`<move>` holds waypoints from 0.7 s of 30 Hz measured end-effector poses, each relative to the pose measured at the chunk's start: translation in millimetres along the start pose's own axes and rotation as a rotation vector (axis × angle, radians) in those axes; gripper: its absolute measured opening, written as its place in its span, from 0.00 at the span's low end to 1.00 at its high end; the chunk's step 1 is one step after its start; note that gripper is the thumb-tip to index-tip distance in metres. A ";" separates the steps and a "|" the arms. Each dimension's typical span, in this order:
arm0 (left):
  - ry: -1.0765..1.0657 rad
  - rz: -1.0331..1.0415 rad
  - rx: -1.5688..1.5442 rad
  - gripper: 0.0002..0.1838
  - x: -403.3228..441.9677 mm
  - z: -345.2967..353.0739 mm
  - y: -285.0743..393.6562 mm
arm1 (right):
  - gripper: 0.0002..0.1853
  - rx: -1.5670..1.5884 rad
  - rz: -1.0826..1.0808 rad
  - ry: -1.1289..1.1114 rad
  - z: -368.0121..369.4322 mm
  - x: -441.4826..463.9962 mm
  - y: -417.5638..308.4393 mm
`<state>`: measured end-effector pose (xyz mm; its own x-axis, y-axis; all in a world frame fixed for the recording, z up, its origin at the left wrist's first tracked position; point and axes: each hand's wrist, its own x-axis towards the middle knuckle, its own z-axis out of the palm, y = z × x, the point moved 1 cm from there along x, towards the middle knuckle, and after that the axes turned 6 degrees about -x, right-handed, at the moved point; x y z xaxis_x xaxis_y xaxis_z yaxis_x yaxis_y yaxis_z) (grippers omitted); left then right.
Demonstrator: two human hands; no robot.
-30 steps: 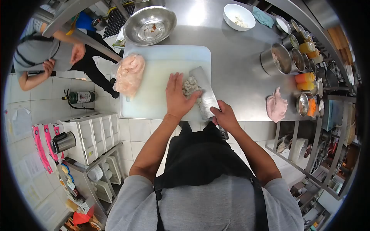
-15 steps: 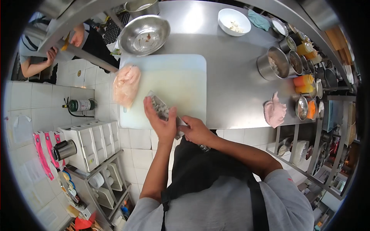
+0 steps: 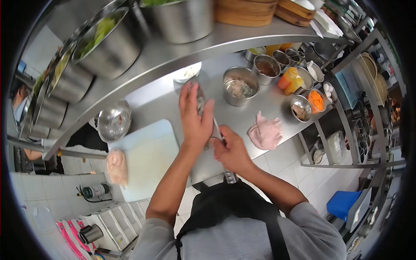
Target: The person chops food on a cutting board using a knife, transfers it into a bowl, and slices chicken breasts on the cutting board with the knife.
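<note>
A cleaver (image 3: 231, 177) is gripped near its handle by my right hand (image 3: 232, 147), its blade tipped forward over the steel counter. Small greyish-white chopped pieces (image 3: 200, 104) lie on the blade, partly hidden. My left hand (image 3: 195, 117) rests along the blade beside them, fingers stretched out and thumb apart. Ahead and to the right stands a steel pot (image 3: 241, 89) with pale chopped food in it. A white cutting board (image 3: 151, 160) lies to the left, with a pale pink piece of raw meat (image 3: 117, 168) at its left edge.
An overhead steel shelf (image 3: 182, 56) with metal containers crosses above the counter. Beneath it are a white bowl (image 3: 187, 73) and a steel colander (image 3: 114, 121). A pink cloth (image 3: 265, 131), squeeze bottles (image 3: 287, 78) and a small steel bowl (image 3: 301, 108) sit to the right.
My hands have carried the cleaver and the chopped pieces off the cutting board, rightward over the bare counter toward the pot. The view has turned right, bringing the overhead shelf in.
</note>
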<state>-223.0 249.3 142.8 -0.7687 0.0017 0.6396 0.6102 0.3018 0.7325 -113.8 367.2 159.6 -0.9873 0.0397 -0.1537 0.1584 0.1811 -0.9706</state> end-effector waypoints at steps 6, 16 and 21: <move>-0.082 0.097 -0.089 0.19 67.5 141.2 -19.0 | 0.07 0.080 0.124 0.189 -99.2 16.9 2.2; -0.609 -0.475 0.074 0.21 57.1 251.1 -159.1 | 0.09 0.306 0.309 0.236 -195.8 1.0 42.9; -0.744 -0.307 0.402 0.19 26.4 257.5 -167.4 | 0.10 0.285 0.223 0.240 -206.9 10.7 53.6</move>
<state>-394.8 444.3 -23.0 -0.8978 0.4403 0.0103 0.3512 0.7017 0.6200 -113.6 580.6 144.2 -0.8934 0.2804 -0.3510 0.3253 -0.1351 -0.9359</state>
